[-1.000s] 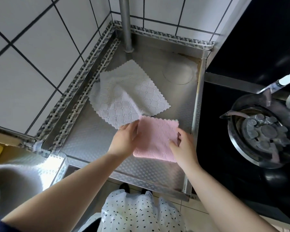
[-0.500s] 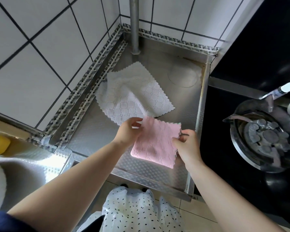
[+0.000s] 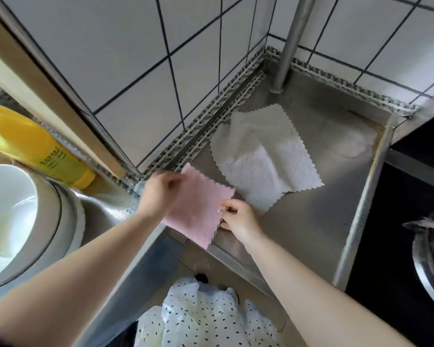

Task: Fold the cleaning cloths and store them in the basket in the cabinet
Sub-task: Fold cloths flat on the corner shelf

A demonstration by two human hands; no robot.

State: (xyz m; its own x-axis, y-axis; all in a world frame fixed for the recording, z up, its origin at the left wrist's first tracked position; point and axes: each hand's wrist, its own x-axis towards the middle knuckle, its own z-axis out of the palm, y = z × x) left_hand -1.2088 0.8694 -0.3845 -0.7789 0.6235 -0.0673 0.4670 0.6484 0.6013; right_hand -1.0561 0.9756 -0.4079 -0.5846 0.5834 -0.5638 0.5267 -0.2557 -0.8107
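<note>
A pink cleaning cloth (image 3: 198,209) hangs in the air over the front left corner of the steel counter (image 3: 318,229). My left hand (image 3: 158,194) pinches its upper left corner. My right hand (image 3: 238,216) pinches its right edge. A white cleaning cloth (image 3: 268,156) lies spread and slightly rumpled on the counter behind them, close to the tiled wall. No basket or cabinet is in view.
A steel pole (image 3: 288,43) stands in the back corner. A yellow bottle (image 3: 35,146) and a white bowl (image 3: 8,216) in a steel sink are on the left. A black stove with a metal pan (image 3: 431,261) lies right. Polka-dot fabric (image 3: 206,314) hangs below.
Both hands lifted the pink cloth off the counter and carried it left, toward the counter's front left corner. The view swung left, bringing the bottle and bowl into sight.
</note>
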